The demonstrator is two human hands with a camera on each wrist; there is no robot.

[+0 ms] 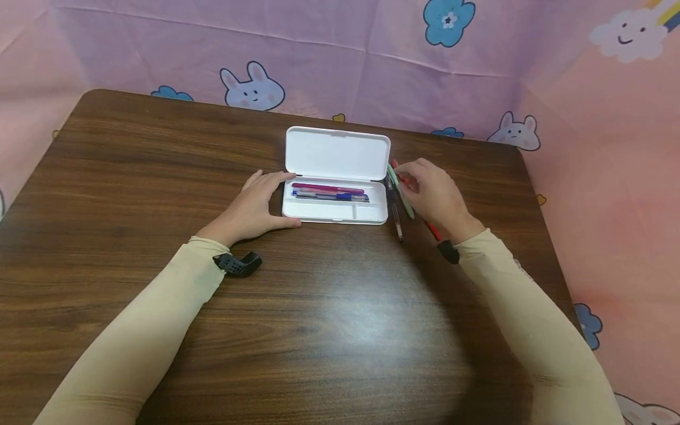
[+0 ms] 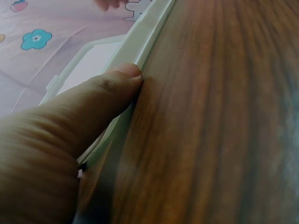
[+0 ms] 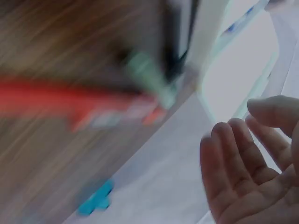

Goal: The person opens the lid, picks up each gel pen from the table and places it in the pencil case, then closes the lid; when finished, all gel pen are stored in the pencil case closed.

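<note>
A white pencil case (image 1: 372, 213) lies on the table with its lid (image 1: 337, 154) raised. Inside its back compartment are a pink pen (image 1: 328, 189) and a blue-capped pen (image 1: 342, 196), among others. My left hand (image 1: 249, 208) holds the case's left end; in the left wrist view the thumb (image 2: 100, 95) presses its front side. Right of the case lie a dark clear-barrelled pen (image 1: 396, 219), a light green pen (image 1: 406, 205) and a red pen (image 1: 433, 231). Just above these is my right hand (image 1: 438, 192); the right wrist view shows its fingers loosely bent around nothing.
The wood-grain table (image 1: 297, 330) stretches out in front of the case and to both sides. Behind it and at the right hangs a pink and purple cloth (image 1: 340, 71) with printed rabbits and flowers. Each wrist carries a black strap-on device (image 1: 239, 264).
</note>
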